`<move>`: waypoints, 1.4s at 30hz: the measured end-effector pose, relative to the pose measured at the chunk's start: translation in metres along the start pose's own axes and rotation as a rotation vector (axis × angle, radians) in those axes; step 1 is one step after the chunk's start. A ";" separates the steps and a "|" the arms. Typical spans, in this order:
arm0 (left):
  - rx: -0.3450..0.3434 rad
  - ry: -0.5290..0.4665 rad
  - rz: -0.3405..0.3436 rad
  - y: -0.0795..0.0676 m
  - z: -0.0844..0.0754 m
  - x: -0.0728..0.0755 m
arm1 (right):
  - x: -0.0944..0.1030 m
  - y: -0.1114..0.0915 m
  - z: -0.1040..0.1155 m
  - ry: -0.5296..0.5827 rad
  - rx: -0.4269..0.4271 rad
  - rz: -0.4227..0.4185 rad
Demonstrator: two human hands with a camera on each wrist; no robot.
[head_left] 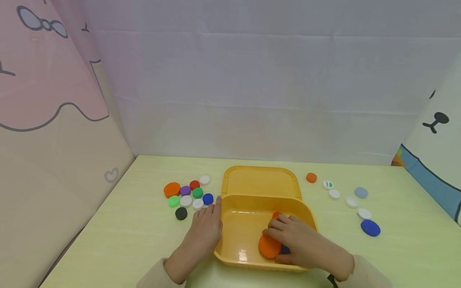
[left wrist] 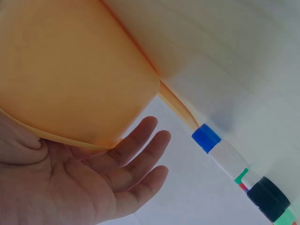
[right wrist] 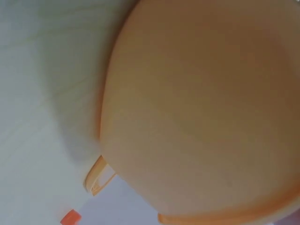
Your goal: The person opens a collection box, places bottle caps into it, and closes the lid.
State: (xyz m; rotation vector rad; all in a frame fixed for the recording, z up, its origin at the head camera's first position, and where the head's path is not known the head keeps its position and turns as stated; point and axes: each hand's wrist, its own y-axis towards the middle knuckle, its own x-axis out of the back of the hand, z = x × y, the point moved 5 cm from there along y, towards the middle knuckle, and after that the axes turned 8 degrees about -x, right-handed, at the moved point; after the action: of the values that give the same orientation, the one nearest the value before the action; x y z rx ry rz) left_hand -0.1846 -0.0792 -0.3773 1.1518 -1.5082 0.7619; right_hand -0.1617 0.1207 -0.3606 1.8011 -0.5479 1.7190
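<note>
Going left to right: cluster of plastic bottle caps, incl. big orange cap [head_left: 172, 190], black cap [head_left: 181, 213] and blue cap [head_left: 207, 199]. Left hand [head_left: 202, 232] rests against the left side of the yellow tub [head_left: 235, 228], fingers extended outside, not wrapped round it. Tub looks like light, stiff plastic; could skid, so best held at the rim. Right hand [head_left: 300, 242] is inside the tub, apart from the left, fingers bent over caps; can't tell if it pinches any. Under or beside it: wide orange cap [head_left: 269, 247], navy cap [head_left: 285, 250] mostly hidden, red-orange cap [head_left: 276, 215] past the fingers. These should be very light, rigid, smooth, hard to break. Likely slide if pushed flat; grab by side edges, thumb opposite index. Far right: large blue cap [head_left: 370, 228].
</note>
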 end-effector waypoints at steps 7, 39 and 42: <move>-0.008 0.014 -0.016 0.001 0.000 -0.001 | 0.008 -0.005 -0.006 0.028 -0.030 -0.028; -0.006 0.035 -0.017 0.000 0.002 -0.002 | 0.047 -0.067 -0.105 -0.159 -0.438 -0.344; -0.003 0.033 -0.017 0.000 0.002 -0.002 | 0.044 -0.075 -0.117 -0.168 -0.490 -0.312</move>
State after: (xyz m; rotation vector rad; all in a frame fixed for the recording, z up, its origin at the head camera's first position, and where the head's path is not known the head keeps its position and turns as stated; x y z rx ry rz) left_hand -0.1855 -0.0798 -0.3799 1.1433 -1.4697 0.7637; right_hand -0.1964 0.2579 -0.3271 1.5790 -0.6516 1.1135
